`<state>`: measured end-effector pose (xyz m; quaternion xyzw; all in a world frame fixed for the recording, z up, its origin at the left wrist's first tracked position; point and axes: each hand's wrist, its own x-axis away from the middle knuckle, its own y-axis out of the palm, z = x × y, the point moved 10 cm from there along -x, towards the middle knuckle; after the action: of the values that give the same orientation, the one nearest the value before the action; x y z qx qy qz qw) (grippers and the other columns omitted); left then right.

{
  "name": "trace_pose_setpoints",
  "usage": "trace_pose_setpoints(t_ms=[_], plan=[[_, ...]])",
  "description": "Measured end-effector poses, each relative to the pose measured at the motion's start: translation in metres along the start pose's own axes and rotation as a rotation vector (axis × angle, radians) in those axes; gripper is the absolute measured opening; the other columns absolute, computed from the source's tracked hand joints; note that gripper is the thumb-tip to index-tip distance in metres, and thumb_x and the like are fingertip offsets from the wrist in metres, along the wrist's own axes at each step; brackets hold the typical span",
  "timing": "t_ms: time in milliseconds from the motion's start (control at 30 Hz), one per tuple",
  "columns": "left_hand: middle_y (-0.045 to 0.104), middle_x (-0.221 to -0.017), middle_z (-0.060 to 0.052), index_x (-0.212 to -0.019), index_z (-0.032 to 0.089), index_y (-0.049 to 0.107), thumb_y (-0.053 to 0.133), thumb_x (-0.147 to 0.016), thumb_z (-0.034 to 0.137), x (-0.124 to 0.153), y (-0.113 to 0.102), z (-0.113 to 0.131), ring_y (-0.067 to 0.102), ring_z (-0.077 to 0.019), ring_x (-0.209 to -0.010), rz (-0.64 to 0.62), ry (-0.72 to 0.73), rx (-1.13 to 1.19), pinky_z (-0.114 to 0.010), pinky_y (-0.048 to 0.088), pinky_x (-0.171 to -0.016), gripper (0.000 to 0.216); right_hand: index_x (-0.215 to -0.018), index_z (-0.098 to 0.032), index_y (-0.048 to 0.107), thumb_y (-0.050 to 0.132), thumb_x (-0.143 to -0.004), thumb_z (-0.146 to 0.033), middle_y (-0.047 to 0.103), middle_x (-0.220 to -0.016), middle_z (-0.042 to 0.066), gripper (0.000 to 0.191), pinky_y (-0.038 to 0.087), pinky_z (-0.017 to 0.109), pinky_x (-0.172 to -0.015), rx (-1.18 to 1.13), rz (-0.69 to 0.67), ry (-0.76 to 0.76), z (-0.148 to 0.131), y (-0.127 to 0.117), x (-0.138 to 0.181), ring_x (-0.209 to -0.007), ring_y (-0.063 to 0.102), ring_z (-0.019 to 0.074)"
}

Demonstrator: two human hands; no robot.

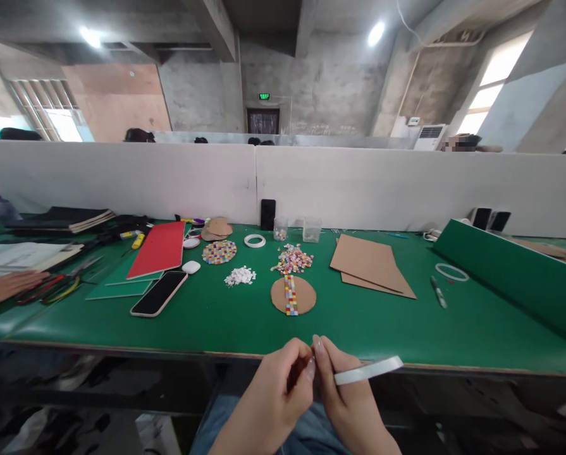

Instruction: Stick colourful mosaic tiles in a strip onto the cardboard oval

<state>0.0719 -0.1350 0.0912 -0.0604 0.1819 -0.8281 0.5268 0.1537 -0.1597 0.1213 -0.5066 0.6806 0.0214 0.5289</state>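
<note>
My right hand (346, 385) is closed in front of the table edge, with a narrow white strip, seemingly tape (370, 370), between its fingers and sticking out to the right. Close beside it, my left hand (287, 385) is pinched shut, thumb against finger. Whatever lies between those fingertips is too small to make out. Beyond the hands, a round cardboard disc (306, 296) lies flat, crossed by a band of small coloured square tiles (290, 294). A heap of mixed coloured tiles (295, 258) lies behind the disc, and a pile of white bits (239, 276) is left of it.
A tile-covered disc (219, 252), a white ring (255, 241), clear cups (312, 230), and cardboard sheets (370, 262) lie farther back. At left are a phone (159, 294), a red board (158, 249), pliers (69, 278) and another person's hand (10, 287). A green board (515, 278) stands at right.
</note>
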Motion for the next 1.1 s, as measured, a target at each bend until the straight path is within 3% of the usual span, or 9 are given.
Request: trace_pose_setpoints(t_ms=[267, 467, 667, 1100], plan=[[0.036, -0.053, 0.007, -0.071, 0.018, 0.041, 0.041, -0.088, 0.033, 0.000, 0.005, -0.009, 0.032, -0.0084, -0.047, -0.026, -0.092, 0.227, -0.020, 0.028, -0.046, 0.022, -0.082, -0.020, 0.061, 0.033, -0.096, -0.031, 0.062, -0.057, 0.002, 0.034, 0.045, 0.021, -0.047, -0.169, 0.024, 0.054, 0.001, 0.000, 0.003, -0.048, 0.060, 0.0144], [0.039, -0.052, 0.006, -0.071, 0.018, 0.042, 0.034, -0.091, 0.038, 0.002, 0.005, -0.007, 0.035, -0.0075, -0.046, -0.034, -0.080, 0.442, -0.018, 0.031, -0.047, 0.029, -0.096, -0.017, 0.064, 0.039, -0.094, -0.039, 0.071, -0.078, 0.008, 0.033, 0.051, 0.022, -0.058, -0.147, 0.141, 0.160, 0.014, -0.003, 0.012, -0.068, 0.067, 0.0172], [0.039, -0.049, 0.007, -0.075, 0.018, 0.044, 0.041, -0.088, 0.032, 0.001, 0.009, -0.014, 0.033, -0.0069, -0.042, -0.058, -0.119, 0.400, -0.018, 0.029, -0.043, 0.020, -0.073, -0.020, 0.061, 0.032, -0.094, -0.048, 0.056, -0.053, 0.000, 0.045, 0.041, 0.021, -0.043, -0.336, -0.052, 0.239, 0.016, 0.012, 0.006, -0.044, 0.051, 0.0133], [0.037, -0.058, 0.006, -0.071, 0.017, 0.044, 0.043, -0.087, 0.030, 0.001, 0.003, -0.011, 0.033, -0.0079, -0.050, -0.012, -0.098, 0.221, -0.020, 0.029, -0.048, 0.020, -0.068, -0.021, 0.056, 0.029, -0.096, -0.040, 0.053, -0.051, 0.000, 0.043, 0.040, 0.023, -0.044, -0.225, -0.092, 0.156, 0.007, 0.008, -0.001, -0.043, 0.050, 0.0143]])
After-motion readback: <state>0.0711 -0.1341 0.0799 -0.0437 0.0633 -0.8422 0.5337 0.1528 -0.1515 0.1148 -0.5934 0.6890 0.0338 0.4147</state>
